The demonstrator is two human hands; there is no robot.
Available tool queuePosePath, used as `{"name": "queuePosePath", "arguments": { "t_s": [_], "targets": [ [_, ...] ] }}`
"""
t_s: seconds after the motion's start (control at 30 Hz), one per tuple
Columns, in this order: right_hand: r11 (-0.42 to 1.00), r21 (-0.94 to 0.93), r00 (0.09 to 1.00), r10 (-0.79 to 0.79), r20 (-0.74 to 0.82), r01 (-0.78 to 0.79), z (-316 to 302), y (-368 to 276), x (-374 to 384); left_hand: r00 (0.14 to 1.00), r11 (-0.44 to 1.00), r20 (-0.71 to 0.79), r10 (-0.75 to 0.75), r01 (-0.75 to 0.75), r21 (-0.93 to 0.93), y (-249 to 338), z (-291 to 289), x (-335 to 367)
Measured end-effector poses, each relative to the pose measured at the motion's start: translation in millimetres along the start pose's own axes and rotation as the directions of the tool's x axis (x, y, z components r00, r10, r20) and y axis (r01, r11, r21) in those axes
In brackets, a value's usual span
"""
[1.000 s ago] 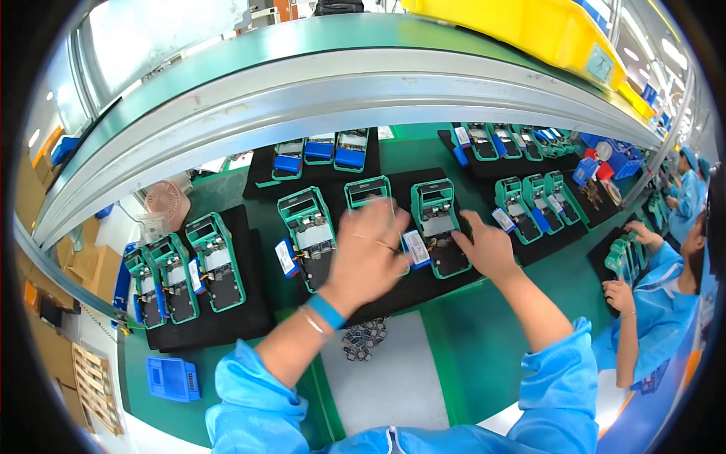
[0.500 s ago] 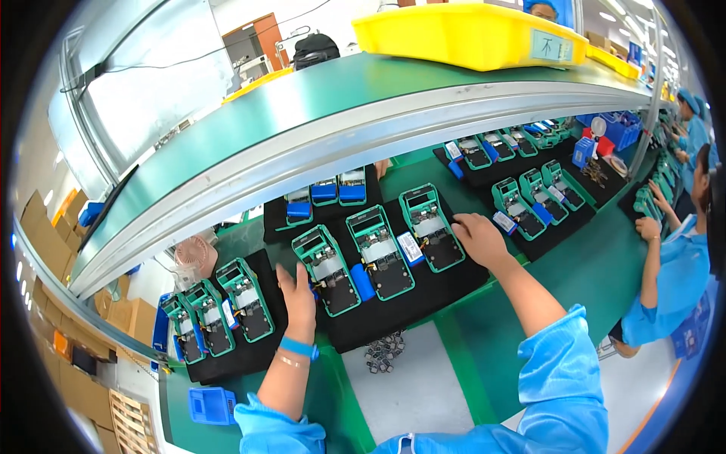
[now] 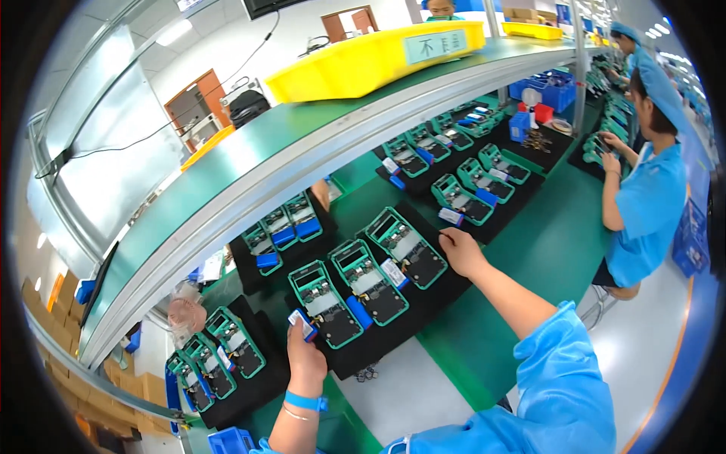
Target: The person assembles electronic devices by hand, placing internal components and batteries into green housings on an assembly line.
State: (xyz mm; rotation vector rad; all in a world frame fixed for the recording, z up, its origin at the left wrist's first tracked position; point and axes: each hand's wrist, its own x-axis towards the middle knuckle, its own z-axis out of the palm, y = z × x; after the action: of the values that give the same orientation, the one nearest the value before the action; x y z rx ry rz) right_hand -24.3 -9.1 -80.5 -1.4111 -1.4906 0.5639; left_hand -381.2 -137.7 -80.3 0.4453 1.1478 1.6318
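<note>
Three green-framed device housings [image 3: 368, 281] with exposed circuit boards lie in a row on a black mat [image 3: 355, 363]. Blue battery packs sit between them, one [image 3: 394, 274] showing a white label. My left hand [image 3: 306, 359] grips a blue battery pack [image 3: 302, 325] with a white label, beside the leftmost housing. At the mat's right edge, by the rightmost housing [image 3: 407, 248], is my right hand [image 3: 463, 253]. Its fingers are curled closed; what they hold, if anything, is hidden.
More housings lie on mats at left [image 3: 236, 342], behind [image 3: 278, 227] and at right [image 3: 463, 198]. A metal-edged shelf with a yellow tray [image 3: 370, 64] spans overhead. A blue bin [image 3: 231, 440] stands lower left. A co-worker [image 3: 654, 174] works at right; another person's hand [image 3: 321, 194] shows behind.
The view has swung right and tilted. My left hand, formerly showing no battery pack, now has one in its fingers. My right hand stays near the rightmost housing.
</note>
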Motion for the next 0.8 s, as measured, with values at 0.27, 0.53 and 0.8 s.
{"name": "queuePosePath", "arguments": {
  "t_s": [0.27, 0.53, 0.8],
  "targets": [
    [0.980, -0.018, 0.977, 0.198, -0.075, -0.200, -153, 51, -83, 0.919, 0.974, 0.326, -0.224, 0.204, 0.093, -60, 71, -116],
    [0.891, -0.368, 0.936, 0.146, -0.320, -0.265, -230, 126, -117, 0.705, 0.865, 0.507, -0.496, 0.451, 0.218, -124, 101, -155],
    [0.779, -0.514, 0.927, -0.363, 0.097, 0.359, -117, 4, -190, 0.556, 0.807, 0.585, -0.590, 0.405, 0.429, -157, 131, -144]
  ]
}}
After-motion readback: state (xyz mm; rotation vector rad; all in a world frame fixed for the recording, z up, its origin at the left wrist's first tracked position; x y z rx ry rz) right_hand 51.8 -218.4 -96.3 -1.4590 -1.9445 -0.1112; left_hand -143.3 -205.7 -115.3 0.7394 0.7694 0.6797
